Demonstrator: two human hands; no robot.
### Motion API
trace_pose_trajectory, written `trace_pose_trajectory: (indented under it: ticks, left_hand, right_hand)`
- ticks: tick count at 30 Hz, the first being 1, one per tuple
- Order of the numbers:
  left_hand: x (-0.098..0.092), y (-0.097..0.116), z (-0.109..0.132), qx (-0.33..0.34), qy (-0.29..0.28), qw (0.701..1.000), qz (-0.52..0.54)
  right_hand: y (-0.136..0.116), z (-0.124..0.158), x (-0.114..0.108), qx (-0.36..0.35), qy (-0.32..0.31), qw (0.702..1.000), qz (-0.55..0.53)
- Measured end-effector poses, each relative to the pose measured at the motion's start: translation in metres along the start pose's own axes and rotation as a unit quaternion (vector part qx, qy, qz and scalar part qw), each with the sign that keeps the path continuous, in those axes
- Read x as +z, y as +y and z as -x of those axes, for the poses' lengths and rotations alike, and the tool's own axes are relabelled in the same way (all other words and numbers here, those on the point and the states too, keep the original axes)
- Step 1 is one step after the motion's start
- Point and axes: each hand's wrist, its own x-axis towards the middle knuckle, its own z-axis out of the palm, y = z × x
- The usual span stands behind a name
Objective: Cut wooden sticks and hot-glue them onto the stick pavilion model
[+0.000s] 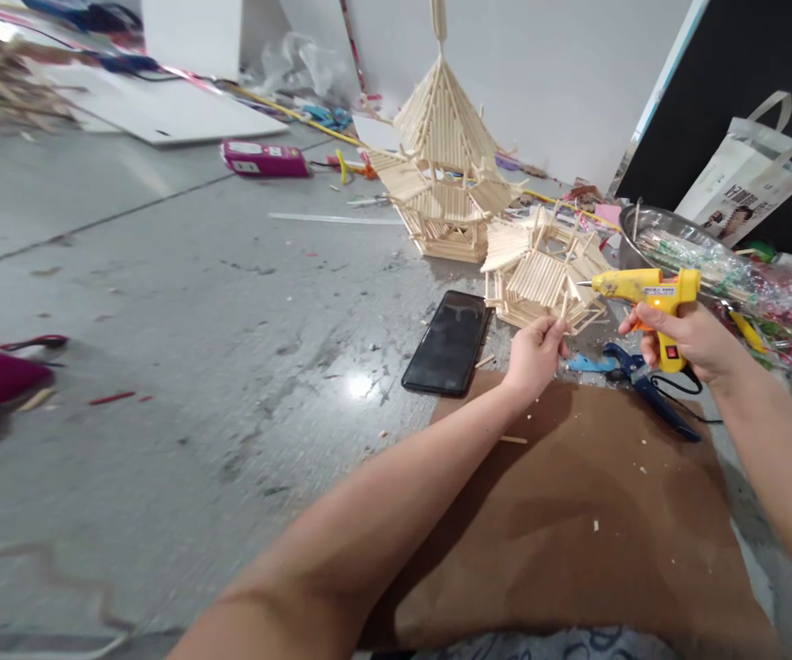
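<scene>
My right hand [695, 339] is wrapped round a yellow hot glue gun [671, 291], its nozzle pointing left at a small roofed model of wooden sticks [540, 275]. At the near edge of this model, the fingers of my left hand [537, 356] pinch a thin wooden stick [565, 304]. Whether that stick touches the model is hard to make out. A taller pagoda of the same sticks [447, 174] stands just behind, with a pointed roof. Below the glue gun lie dark blue pliers [654, 399].
A black phone [447, 344] lies left of the small model. Brown board [575, 513] covers the floor before me. A metal bowl [650, 220] with plastic-wrapped things, a white bag [732, 179] and scraps are at the right. Purple devices [265, 159] lie at the left.
</scene>
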Motion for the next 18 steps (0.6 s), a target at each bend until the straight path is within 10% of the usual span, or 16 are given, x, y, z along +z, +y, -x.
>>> trace_pose_trajectory:
  ticks: [18]
  left_hand:
    - [-0.0041, -0.0027, -0.0042, 0.038, -0.001, 0.998, -0.053]
  right_hand:
    - [0.0035, -0.0017, 0.0049, 0.021, 0.002, 1.000, 0.004]
